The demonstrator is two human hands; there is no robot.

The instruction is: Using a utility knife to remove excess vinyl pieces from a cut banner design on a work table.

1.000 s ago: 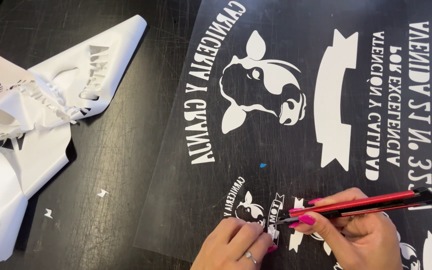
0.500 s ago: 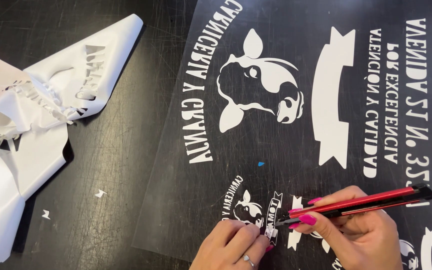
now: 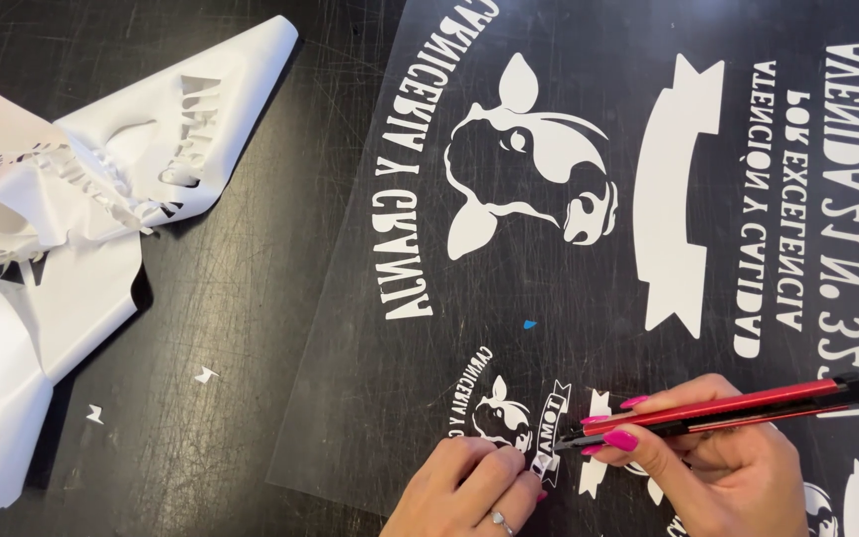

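The right hand [image 3: 718, 467] has its grip closed around a red and black craft knife [image 3: 718, 408], held low and nearly flat, with the blade tip pointing left onto a small white banner shape [image 3: 552, 418] on the clear sheet [image 3: 350, 398]. The left hand [image 3: 469, 492], wearing a ring, holds nothing; its fingertips press flat on the sheet just beside the knife tip, touching the bottom end of that banner.

The sheet lies flat on the dark scratched bench [image 3: 231, 298] and carries white cut shapes: a large cow head [image 3: 529, 159], a large ribbon [image 3: 678, 189], rows of lettering, and a small cow head [image 3: 504, 418] next to the banner. A tiny blue speck [image 3: 529, 324] sits on the sheet between the two cow heads.

No container shows in view. A crumpled heap of peeled white waste film [image 3: 62, 259] lies on the bench to the left, well apart from the hands, with small white scraps [image 3: 206, 375] near it.

Compared with a second ago, both hands and the knife sit in almost the same place; the view has shifted only slightly.
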